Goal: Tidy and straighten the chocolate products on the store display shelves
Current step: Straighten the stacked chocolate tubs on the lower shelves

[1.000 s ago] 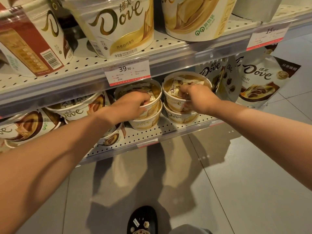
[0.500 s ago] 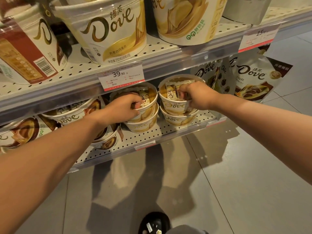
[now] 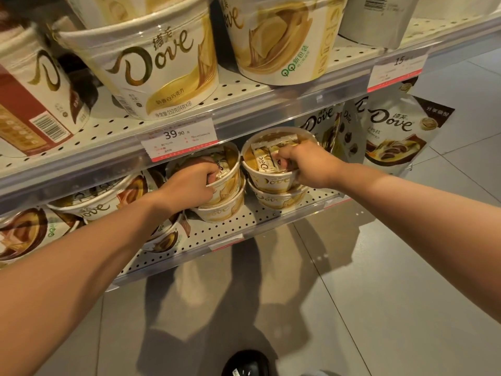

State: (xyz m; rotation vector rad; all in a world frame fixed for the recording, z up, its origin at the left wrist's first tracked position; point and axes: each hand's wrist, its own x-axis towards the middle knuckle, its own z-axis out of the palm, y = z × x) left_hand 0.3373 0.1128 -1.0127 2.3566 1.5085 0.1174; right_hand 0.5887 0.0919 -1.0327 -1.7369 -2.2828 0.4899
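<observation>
Nearest to camera: grey tiled floor (image 3: 379, 294) and the toe of a black shoe (image 3: 249, 363) at the bottom edge.

Lower shelf (image 3: 217, 229), perforated metal, carries two stacks of Dove chocolate tubs, two high, side by side and nearly touching.

Left hand (image 3: 189, 185): fingers curled over the near rim of the left top tub (image 3: 230, 169), thumb outside the wall. Clamped on the rim.

Right hand (image 3: 306, 165): fingers hooked over the rim of the right top tub (image 3: 260, 164), fingertips down on the clear lid over the wrapped pieces. Also clamped on the rim.

Handling, judged: thin-walled paper or plastic cups with a film-like clear lid. Rigid at the rim, softer mid-wall, lid likely to dent under pressure. Filled with wrapped pieces, so moderate weight, not fragile overall. Glossy wrap may slide against the tub below. Best hold: rim and upper wall, as now; turn the top tub without dragging the bottom tubs (image 3: 217, 213).

Left of the stacks: more Dove tubs (image 3: 89, 204), tilted. Right: Dove pouches (image 3: 393, 137) standing on end.

Farther up: price tag 39.90 (image 3: 180, 138) on the rail of the upper shelf (image 3: 244, 93), with larger Dove tubs (image 3: 146, 69) above.
</observation>
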